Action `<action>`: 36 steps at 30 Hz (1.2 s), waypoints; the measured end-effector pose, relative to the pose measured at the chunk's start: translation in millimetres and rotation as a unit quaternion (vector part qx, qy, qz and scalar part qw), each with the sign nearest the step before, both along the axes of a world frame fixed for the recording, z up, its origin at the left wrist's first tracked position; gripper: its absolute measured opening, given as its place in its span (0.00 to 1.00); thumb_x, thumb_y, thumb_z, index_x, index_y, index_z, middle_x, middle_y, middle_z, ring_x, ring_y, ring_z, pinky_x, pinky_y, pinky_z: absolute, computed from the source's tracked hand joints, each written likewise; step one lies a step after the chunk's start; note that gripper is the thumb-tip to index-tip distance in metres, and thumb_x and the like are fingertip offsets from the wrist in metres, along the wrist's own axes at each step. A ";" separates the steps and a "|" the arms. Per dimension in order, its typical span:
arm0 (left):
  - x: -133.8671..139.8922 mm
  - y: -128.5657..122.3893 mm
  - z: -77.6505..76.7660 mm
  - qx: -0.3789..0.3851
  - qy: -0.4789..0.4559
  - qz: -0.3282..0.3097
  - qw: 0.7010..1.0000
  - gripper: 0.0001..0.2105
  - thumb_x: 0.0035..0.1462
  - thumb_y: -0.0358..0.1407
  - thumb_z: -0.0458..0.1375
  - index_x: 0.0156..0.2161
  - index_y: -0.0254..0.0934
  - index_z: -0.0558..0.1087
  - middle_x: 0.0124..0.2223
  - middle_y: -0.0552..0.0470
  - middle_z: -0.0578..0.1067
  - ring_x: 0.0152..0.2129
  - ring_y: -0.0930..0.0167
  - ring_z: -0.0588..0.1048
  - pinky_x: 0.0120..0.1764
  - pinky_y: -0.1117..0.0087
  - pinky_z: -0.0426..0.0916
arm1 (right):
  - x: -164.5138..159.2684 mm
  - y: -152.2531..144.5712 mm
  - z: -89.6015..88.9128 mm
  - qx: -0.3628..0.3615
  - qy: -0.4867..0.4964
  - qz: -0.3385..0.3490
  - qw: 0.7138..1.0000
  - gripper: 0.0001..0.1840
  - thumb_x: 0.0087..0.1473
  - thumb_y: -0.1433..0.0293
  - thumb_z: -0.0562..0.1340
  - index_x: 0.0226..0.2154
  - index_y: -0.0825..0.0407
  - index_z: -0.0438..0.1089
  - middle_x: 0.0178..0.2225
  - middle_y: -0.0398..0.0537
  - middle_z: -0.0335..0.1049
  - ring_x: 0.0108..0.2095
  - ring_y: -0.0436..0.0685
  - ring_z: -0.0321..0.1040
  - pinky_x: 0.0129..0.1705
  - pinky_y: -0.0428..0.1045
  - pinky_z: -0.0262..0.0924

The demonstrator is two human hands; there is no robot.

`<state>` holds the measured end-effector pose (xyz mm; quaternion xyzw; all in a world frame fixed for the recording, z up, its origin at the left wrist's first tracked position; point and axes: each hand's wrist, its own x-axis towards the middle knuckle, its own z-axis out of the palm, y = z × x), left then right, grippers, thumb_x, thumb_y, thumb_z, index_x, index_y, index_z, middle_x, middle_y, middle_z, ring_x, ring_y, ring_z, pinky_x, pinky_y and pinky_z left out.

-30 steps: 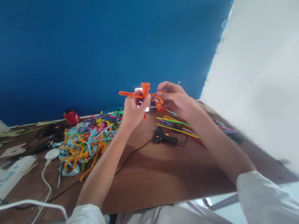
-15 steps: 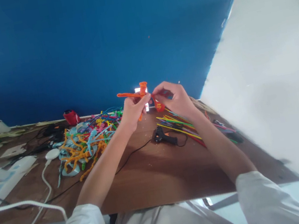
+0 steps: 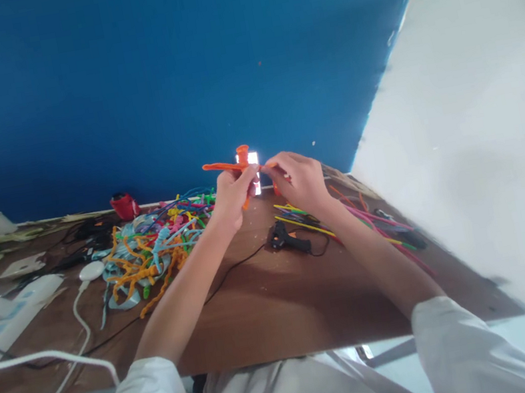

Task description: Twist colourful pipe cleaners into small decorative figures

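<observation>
An orange pipe-cleaner figure point(image 3: 224, 166) is up in front of the blue wall, its long arm pointing left and a rolled knob on top. My left hand point(image 3: 229, 201) is closed round its middle, thumb and forefinger pinching it, and a short orange end pokes out below. On the other side, the fingers of my right hand point(image 3: 304, 181) pinch an orange strand stretching right from the figure. Both fingertips are close together. Behind them stands a bright lit screen point(image 3: 253, 157), partly covered. A red cup point(image 3: 277, 187) is mostly hidden behind my right hand.
A tangle of coloured pipe-cleaner pieces point(image 3: 164, 247) covers the table's left half. A black glue gun point(image 3: 290, 240) with its cord lies in the middle. Loose straight pipe cleaners point(image 3: 304, 219) lie under my right forearm. Far left are a white power strip point(image 3: 20, 320) and cables.
My left hand and the orange figure have shifted slightly left. My right hand has turned and come a little left and down, its fingers now closer over the orange strand.
</observation>
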<state>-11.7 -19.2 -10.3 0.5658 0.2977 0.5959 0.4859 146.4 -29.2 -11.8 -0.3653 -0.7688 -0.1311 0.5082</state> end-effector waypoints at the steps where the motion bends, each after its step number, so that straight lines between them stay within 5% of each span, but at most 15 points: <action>1: 0.6 -1.5 0.5 0.011 0.008 0.006 1.000 0.14 0.54 0.40 0.63 0.23 0.35 0.69 0.19 0.58 0.65 0.14 0.81 0.60 0.19 0.75 0.53 | -0.6 -1.1 2.3 -0.047 0.047 0.035 0.997 0.14 0.64 0.60 0.58 0.31 0.50 0.71 0.27 0.44 0.73 0.28 0.51 0.65 0.32 0.49 0.55; 4: 1.6 -6.0 1.5 0.052 0.033 0.023 0.998 0.14 0.56 0.41 0.62 0.24 0.35 0.70 0.20 0.57 0.67 0.15 0.81 0.62 0.21 0.75 0.55 | -0.8 -3.7 10.0 -0.251 0.213 0.179 0.927 0.17 0.58 0.55 0.63 0.27 0.51 0.69 0.21 0.41 0.68 0.22 0.49 0.62 0.27 0.47 0.55; 7: 0.1 -10.9 3.1 0.111 0.052 0.009 0.992 0.12 0.56 0.42 0.63 0.28 0.35 0.72 0.22 0.57 0.69 0.16 0.80 0.63 0.22 0.75 0.58 | 1.0 -5.3 15.7 -0.448 0.325 0.296 0.778 0.18 0.48 0.56 0.70 0.25 0.51 0.67 0.18 0.38 0.62 0.19 0.46 0.57 0.22 0.45 0.51; 9: -2.0 -13.7 4.6 0.142 0.059 -0.007 0.988 0.12 0.56 0.43 0.63 0.30 0.36 0.73 0.23 0.57 0.69 0.17 0.80 0.64 0.23 0.75 0.59 | 2.1 -6.4 17.7 -0.515 0.346 0.340 0.707 0.18 0.44 0.58 0.72 0.25 0.52 0.67 0.17 0.36 0.58 0.18 0.45 0.54 0.21 0.44 0.49; 10: -2.9 -14.6 5.2 0.149 0.060 -0.012 0.987 0.12 0.56 0.43 0.63 0.31 0.36 0.73 0.23 0.57 0.69 0.17 0.80 0.64 0.23 0.75 0.59 | 2.4 -6.8 18.1 -0.523 0.345 0.354 0.695 0.18 0.43 0.58 0.72 0.25 0.52 0.67 0.17 0.35 0.58 0.18 0.44 0.54 0.21 0.44 0.49; 12: -4.0 -14.7 5.7 0.146 0.052 -0.016 0.988 0.13 0.56 0.45 0.64 0.31 0.36 0.72 0.23 0.57 0.68 0.17 0.80 0.64 0.23 0.75 0.59 | 2.4 -7.0 17.9 -0.490 0.334 0.362 0.719 0.18 0.45 0.58 0.72 0.26 0.51 0.67 0.19 0.36 0.61 0.19 0.45 0.56 0.22 0.44 0.50; 14: -3.8 -12.7 5.0 0.131 0.034 -0.014 0.991 0.14 0.55 0.46 0.64 0.31 0.36 0.72 0.22 0.58 0.68 0.16 0.80 0.62 0.22 0.75 0.58 | 2.7 -5.7 16.6 -0.424 0.321 0.335 0.778 0.17 0.49 0.56 0.70 0.29 0.50 0.68 0.20 0.37 0.64 0.20 0.46 0.59 0.23 0.44 0.53; 19: -1.0 -4.0 1.5 0.067 -0.016 0.001 0.998 0.14 0.56 0.43 0.63 0.26 0.35 0.70 0.20 0.58 0.66 0.15 0.82 0.61 0.20 0.76 0.55 | 10.1 0.0 12.8 -0.206 0.245 0.186 0.929 0.12 0.56 0.58 0.66 0.37 0.48 0.69 0.24 0.37 0.66 0.23 0.48 0.62 0.26 0.46 0.57; 22: -1.2 -1.3 1.8 0.019 -0.037 -0.014 0.999 0.14 0.55 0.42 0.64 0.25 0.35 0.69 0.21 0.59 0.65 0.14 0.83 0.59 0.18 0.76 0.51 | 16.6 -0.6 13.2 -0.071 0.137 0.112 0.982 0.07 0.60 0.64 0.63 0.41 0.47 0.71 0.31 0.42 0.71 0.29 0.50 0.67 0.30 0.48 0.61; 27: -3.4 -1.3 4.7 -0.005 -0.056 -0.063 0.996 0.16 0.55 0.41 0.64 0.23 0.35 0.65 0.20 0.60 0.62 0.13 0.83 0.58 0.17 0.76 0.51 | 22.0 -5.0 15.8 0.033 -0.059 0.071 0.995 0.15 0.63 0.74 0.56 0.47 0.44 0.73 0.45 0.48 0.75 0.44 0.56 0.72 0.42 0.51 0.65; 36: -3.6 1.1 4.2 -0.054 -0.073 -0.117 0.989 0.15 0.54 0.40 0.64 0.24 0.35 0.66 0.20 0.60 0.61 0.13 0.83 0.59 0.16 0.77 0.49 | 27.6 0.4 12.4 0.093 -0.120 0.019 0.988 0.12 0.65 0.68 0.57 0.49 0.44 0.72 0.45 0.48 0.76 0.45 0.55 0.72 0.44 0.50 0.64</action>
